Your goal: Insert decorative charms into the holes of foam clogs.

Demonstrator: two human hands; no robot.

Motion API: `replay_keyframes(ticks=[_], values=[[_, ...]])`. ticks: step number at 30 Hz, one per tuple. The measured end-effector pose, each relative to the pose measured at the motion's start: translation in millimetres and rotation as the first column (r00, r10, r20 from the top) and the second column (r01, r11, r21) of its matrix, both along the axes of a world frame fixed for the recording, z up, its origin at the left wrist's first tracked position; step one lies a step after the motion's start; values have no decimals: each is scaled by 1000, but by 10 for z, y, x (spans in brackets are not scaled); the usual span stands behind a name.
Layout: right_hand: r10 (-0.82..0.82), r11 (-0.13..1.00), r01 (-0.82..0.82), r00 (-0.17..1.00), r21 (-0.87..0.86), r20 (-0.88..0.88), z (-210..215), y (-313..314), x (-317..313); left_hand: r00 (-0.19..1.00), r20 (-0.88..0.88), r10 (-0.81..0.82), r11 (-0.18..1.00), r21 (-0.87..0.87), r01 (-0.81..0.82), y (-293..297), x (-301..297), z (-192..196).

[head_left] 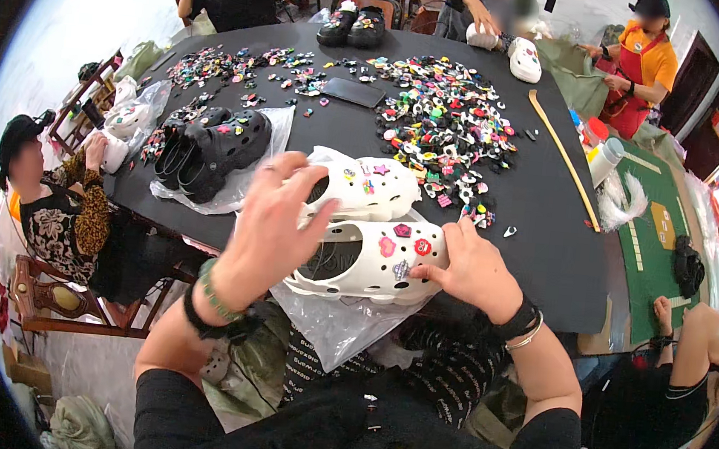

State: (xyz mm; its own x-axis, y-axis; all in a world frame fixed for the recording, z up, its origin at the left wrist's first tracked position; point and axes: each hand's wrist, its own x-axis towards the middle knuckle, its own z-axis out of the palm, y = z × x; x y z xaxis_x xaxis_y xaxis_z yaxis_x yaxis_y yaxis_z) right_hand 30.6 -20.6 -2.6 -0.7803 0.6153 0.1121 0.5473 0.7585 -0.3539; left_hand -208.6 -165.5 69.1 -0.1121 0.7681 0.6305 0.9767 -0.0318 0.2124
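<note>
Two white clogs lie side by side in front of me on a clear plastic bag (342, 330), toes to the right. Pink, red and patterned charms sit on the near white clog (354, 267); the far white clog (383, 199) has a pink star and other small charms. My right hand (477, 269) grips the toe of the near clog, thumb beside a patterned charm. My left hand (278, 222) is over the heel end of the pair, its fingers apart and slightly blurred. It hides part of both heels, and I see nothing held in it.
Loose charms (446, 117) are heaped on the black table (544, 266). Black clogs (220, 152) lie to the left on plastic. Farther off are a phone (353, 92), another black pair (351, 27) and a wooden stick (564, 157). Several people work around the table.
</note>
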Motion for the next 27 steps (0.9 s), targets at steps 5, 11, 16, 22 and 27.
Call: replay_keyframes(ticks=[5, 11, 16, 22, 27], values=[[18, 998, -16, 999, 56, -30, 25, -113, -56, 861, 445, 245, 913, -404, -51, 484, -264, -534], [43, 995, -43, 999, 85, -4, 17, -105, -9, -345, 906, 244, 915, -98, 391, 685, -773, -825], [79, 990, -76, 997, 119, -23, -4, -143, -96, -435, 872, 226, 893, -8, 449, 894, -601, -806], [63, 993, -61, 998, 98, -21, 30, -77, 2, -385, 909, 160, 869, 55, 492, 936, -238, -788], [76, 994, -75, 997, 80, 0, 85, 16, 10, -383, 914, 132, 878, 71, 473, 849, -165, -762]])
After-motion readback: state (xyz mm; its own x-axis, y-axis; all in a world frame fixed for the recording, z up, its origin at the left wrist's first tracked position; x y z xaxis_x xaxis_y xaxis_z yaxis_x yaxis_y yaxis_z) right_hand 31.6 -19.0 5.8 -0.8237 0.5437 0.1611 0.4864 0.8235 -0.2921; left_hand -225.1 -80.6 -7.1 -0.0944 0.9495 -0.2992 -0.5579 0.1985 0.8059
